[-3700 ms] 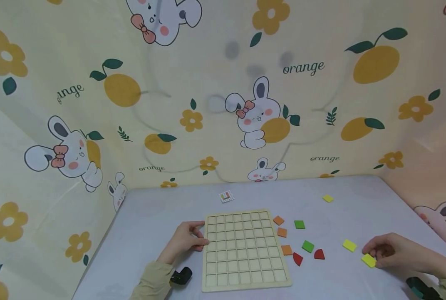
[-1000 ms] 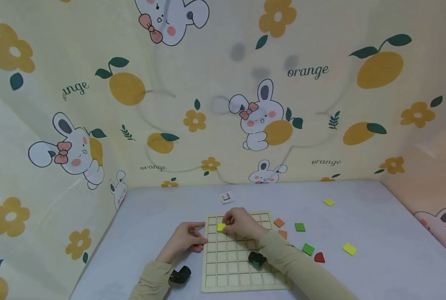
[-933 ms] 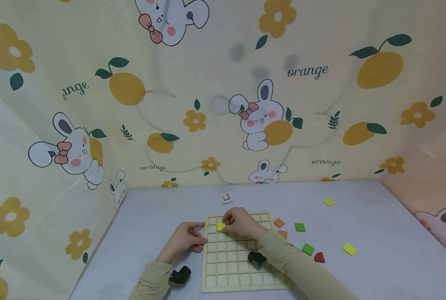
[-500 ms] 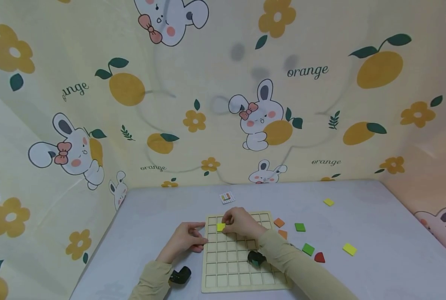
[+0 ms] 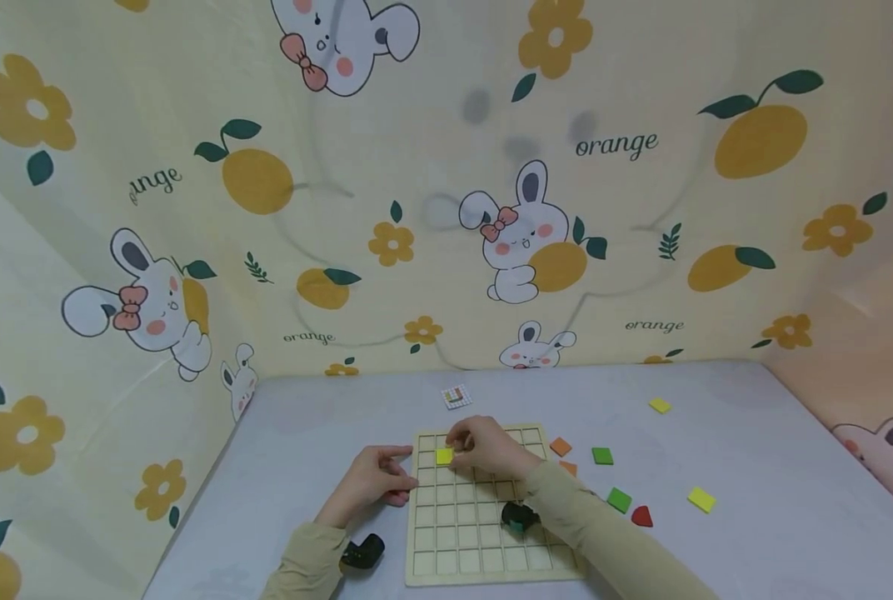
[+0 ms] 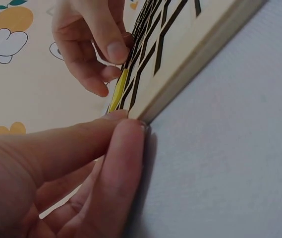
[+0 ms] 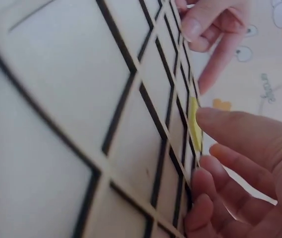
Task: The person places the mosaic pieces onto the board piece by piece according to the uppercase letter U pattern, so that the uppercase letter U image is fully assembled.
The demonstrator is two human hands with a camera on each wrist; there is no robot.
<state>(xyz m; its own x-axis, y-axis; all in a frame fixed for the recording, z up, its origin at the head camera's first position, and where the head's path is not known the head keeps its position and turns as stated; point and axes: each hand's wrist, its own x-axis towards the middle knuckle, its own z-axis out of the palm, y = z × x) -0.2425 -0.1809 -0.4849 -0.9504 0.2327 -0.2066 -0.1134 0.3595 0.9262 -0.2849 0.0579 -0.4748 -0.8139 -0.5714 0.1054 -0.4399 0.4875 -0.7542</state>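
My right hand [image 5: 487,446] holds a square yellow tile [image 5: 444,457] by its right side, fingertips at the tile's edge. The tile lies at a cell near the upper left of a pale wooden grid board [image 5: 457,575]; whether it is fully down cannot be told. In the right wrist view the thumb [image 7: 220,119] touches the yellow tile [image 7: 195,124]. Beside the board's left edge, my left hand [image 5: 371,483] touches the rim with extended thumb and index finger. In the left wrist view these fingertips [image 6: 128,134] meet the board's edge [image 6: 200,59].
Right of the board lie orange tiles [image 5: 561,447], green tiles [image 5: 619,500], a red rounded piece [image 5: 642,517] and yellow tiles [image 5: 701,500]. Behind it lies a small patterned card [image 5: 456,397]. A printed curtain [image 5: 431,167] rises behind the table.
Since the oldest frame, my right hand has carried the yellow tile from the table's right side to the board's upper left. Over the last second both hands stay almost still.
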